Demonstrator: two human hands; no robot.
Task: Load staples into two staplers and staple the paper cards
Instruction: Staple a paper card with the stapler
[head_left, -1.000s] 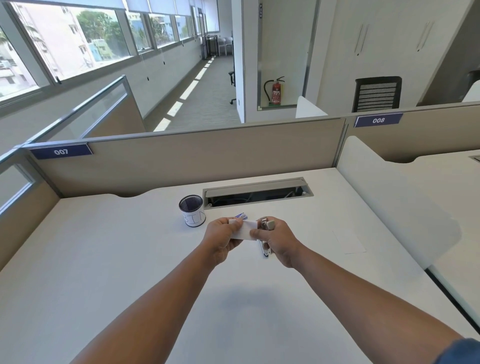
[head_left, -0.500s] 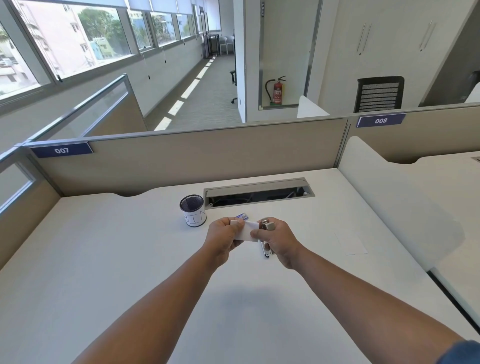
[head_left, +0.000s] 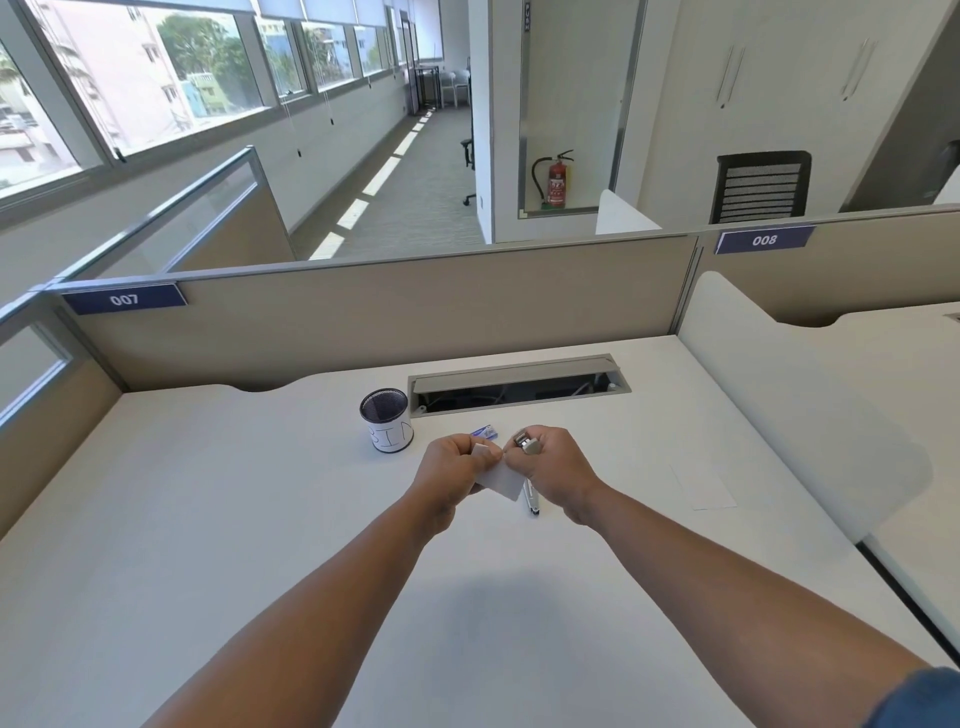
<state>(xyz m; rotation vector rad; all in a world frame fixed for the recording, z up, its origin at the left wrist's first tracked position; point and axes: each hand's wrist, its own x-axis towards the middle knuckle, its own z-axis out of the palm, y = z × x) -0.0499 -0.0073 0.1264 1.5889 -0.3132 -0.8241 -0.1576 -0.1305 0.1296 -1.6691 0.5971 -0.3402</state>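
The paper card (head_left: 501, 480) is held above the bench (head_left: 208, 519), pinched by the left hand (head_left: 451, 470), its top edge hidden by fingers. The right hand (head_left: 550, 462) grips a stapler (head_left: 527, 442), mostly covered. A second stapler (head_left: 533, 501) lies partly hidden beneath.

Bright daylight pours through the windows (head_left: 130, 88) on my left; my arms cast one soft shadow on the desk (head_left: 156, 519) near its front edge; straight lines bow towards the borders; everything looks reasonably sharp.
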